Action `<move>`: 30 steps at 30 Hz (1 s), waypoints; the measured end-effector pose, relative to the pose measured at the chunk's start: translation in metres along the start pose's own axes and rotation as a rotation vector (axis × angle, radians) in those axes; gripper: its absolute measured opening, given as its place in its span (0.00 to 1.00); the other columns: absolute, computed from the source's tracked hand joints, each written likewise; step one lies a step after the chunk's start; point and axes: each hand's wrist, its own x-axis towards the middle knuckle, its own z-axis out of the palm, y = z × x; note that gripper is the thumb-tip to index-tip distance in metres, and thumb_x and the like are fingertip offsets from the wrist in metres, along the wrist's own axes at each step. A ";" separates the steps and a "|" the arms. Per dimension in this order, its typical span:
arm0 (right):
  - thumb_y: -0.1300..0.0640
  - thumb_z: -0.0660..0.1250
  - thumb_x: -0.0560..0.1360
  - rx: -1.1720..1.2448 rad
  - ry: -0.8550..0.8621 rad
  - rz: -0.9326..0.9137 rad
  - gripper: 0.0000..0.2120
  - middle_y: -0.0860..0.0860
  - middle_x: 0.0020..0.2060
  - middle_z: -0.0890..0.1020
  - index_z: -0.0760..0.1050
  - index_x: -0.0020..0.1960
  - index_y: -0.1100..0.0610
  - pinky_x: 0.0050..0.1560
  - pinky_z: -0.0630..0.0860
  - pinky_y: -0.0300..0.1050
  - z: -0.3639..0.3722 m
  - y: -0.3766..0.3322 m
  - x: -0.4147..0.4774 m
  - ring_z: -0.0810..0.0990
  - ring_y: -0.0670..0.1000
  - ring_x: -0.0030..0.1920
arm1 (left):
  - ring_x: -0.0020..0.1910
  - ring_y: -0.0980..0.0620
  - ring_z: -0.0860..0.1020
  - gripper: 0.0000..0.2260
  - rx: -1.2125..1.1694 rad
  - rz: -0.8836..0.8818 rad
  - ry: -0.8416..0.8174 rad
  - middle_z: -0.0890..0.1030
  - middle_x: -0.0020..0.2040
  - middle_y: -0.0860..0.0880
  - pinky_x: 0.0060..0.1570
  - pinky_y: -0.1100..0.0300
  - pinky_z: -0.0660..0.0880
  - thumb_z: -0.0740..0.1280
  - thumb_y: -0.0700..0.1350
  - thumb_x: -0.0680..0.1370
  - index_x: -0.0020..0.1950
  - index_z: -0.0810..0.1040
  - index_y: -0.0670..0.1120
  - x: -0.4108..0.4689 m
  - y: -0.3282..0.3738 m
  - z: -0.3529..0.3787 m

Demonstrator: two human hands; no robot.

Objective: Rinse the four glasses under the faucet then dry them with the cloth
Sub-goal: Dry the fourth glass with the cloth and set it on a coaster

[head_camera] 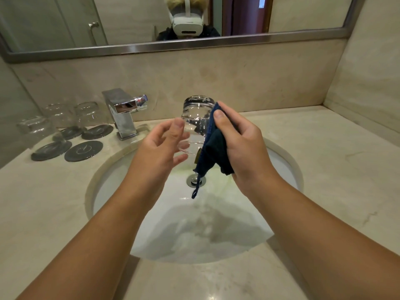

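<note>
Head view: over the sink point(216, 245), the upturned glass point(195, 113) sits between both hands. The left hand point(158, 148) curls its fingers point(178, 124) round the glass's lower part. The right hand point(240, 144) clutches the dark blue cloth point(214, 148) against its side.

The single view sits at the person's head, above the near edge of the tabletop point(335, 180), and faces forward and steeply down into the sink point(194, 234). Both forearms run up from the bottom corners to the left hand point(160, 148) and right hand point(244, 148), which are close in mid-frame. Its wide lens bends the mirror point(65, 22) frame along the top, where the headset point(187, 21) carrying the camera shows in reflection straight ahead.
</note>
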 end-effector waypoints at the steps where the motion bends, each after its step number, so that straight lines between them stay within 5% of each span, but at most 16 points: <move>1: 0.48 0.72 0.80 -0.017 0.011 -0.011 0.21 0.44 0.64 0.85 0.79 0.72 0.49 0.73 0.76 0.51 0.000 -0.002 -0.001 0.82 0.44 0.66 | 0.51 0.56 0.85 0.27 0.036 0.034 0.020 0.86 0.52 0.53 0.58 0.55 0.82 0.70 0.65 0.70 0.63 0.82 0.51 0.000 0.000 0.000; 4: 0.51 0.71 0.83 -0.083 0.018 -0.058 0.19 0.42 0.64 0.84 0.79 0.73 0.49 0.72 0.76 0.47 0.000 -0.007 -0.004 0.81 0.40 0.66 | 0.51 0.56 0.86 0.25 0.064 0.054 0.021 0.87 0.54 0.50 0.55 0.59 0.82 0.70 0.62 0.72 0.64 0.82 0.50 -0.001 0.001 0.001; 9: 0.53 0.71 0.83 -0.195 -0.045 -0.128 0.19 0.38 0.63 0.84 0.79 0.73 0.48 0.66 0.77 0.35 -0.001 -0.008 -0.008 0.80 0.35 0.64 | 0.57 0.46 0.87 0.24 0.150 0.049 -0.024 0.88 0.57 0.45 0.60 0.50 0.84 0.75 0.63 0.75 0.64 0.83 0.48 -0.004 0.000 0.001; 15: 0.43 0.70 0.76 0.019 -0.086 0.035 0.24 0.49 0.63 0.86 0.81 0.70 0.50 0.72 0.76 0.55 0.000 -0.002 0.002 0.83 0.51 0.67 | 0.46 0.49 0.85 0.31 -0.112 -0.064 -0.068 0.87 0.51 0.44 0.51 0.59 0.84 0.72 0.63 0.69 0.63 0.83 0.43 -0.006 0.009 0.002; 21: 0.42 0.71 0.75 -0.015 -0.036 0.021 0.26 0.47 0.63 0.86 0.82 0.70 0.50 0.73 0.76 0.54 0.000 0.003 0.004 0.82 0.49 0.67 | 0.50 0.61 0.84 0.19 0.118 0.039 -0.087 0.88 0.47 0.61 0.56 0.59 0.79 0.67 0.69 0.69 0.49 0.89 0.59 -0.004 0.003 0.002; 25: 0.51 0.71 0.82 -0.099 -0.013 -0.040 0.17 0.41 0.62 0.86 0.81 0.71 0.49 0.71 0.76 0.44 -0.001 -0.003 -0.001 0.82 0.39 0.64 | 0.47 0.59 0.86 0.18 0.161 0.082 -0.051 0.88 0.45 0.60 0.56 0.59 0.83 0.69 0.64 0.73 0.58 0.84 0.58 -0.005 0.004 0.000; 30: 0.51 0.71 0.83 -0.218 -0.034 -0.089 0.19 0.41 0.64 0.84 0.79 0.73 0.47 0.68 0.77 0.41 0.000 -0.006 -0.005 0.81 0.38 0.64 | 0.58 0.50 0.86 0.21 0.200 0.089 -0.109 0.88 0.56 0.52 0.58 0.56 0.84 0.71 0.62 0.74 0.64 0.84 0.56 -0.009 0.005 0.002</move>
